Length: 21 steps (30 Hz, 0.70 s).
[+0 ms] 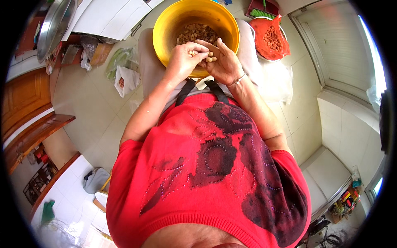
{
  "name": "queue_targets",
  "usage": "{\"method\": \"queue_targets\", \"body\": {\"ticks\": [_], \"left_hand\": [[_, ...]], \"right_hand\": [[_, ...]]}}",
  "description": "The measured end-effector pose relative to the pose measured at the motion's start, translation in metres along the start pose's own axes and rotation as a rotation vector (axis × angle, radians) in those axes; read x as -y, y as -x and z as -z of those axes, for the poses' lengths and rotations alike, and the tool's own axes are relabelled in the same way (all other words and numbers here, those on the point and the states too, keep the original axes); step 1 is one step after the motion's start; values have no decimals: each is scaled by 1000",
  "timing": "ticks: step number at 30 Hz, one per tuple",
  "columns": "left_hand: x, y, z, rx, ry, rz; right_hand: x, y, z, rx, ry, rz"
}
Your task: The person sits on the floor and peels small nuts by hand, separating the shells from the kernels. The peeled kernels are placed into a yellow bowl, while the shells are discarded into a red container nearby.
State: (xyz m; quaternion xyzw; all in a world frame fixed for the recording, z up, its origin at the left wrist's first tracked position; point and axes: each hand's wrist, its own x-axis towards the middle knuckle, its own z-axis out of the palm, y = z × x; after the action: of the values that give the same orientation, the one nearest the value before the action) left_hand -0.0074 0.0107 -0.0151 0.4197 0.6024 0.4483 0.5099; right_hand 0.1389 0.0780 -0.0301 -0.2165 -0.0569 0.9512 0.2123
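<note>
My left hand (185, 58) is bent with its back up, thumb and fingers closing over a pale unshelled peanut (191, 53). My right hand (224, 63) lies palm up beside it, cupped, with a few more unshelled peanuts (211, 57) on the palm and fingers. The two hands touch or nearly touch at the fingertips. Both are over the near side of a yellow bucket (159, 34), which stands between my knees. Broken peanut shells (198, 32) cover its bottom, partly hidden by my hands.
To the right, a red plastic bag (256, 29) of reddish shelled peanuts sits in a white container. A green-bristled broom (262, 14) and dustpan lie behind it. At left on the floor are a white bag (130, 81) with reddish contents and a clear bag (116, 63) with something green.
</note>
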Motion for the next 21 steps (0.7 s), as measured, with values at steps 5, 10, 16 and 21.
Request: {"method": "queue_targets", "body": {"ticks": [5, 10, 16, 21], "left_hand": [[-20, 6, 9, -29, 162, -47], [-18, 7, 18, -71, -31, -137], [-14, 11, 16, -76, 368, 41], [-18, 10, 11, -82, 542, 72]], "right_hand": [[-1, -1, -11, -126, 157, 22], [3, 5, -7, 4, 484, 15], [-3, 9, -14, 6, 595, 192], [-9, 8, -20, -73, 1127, 615]]}}
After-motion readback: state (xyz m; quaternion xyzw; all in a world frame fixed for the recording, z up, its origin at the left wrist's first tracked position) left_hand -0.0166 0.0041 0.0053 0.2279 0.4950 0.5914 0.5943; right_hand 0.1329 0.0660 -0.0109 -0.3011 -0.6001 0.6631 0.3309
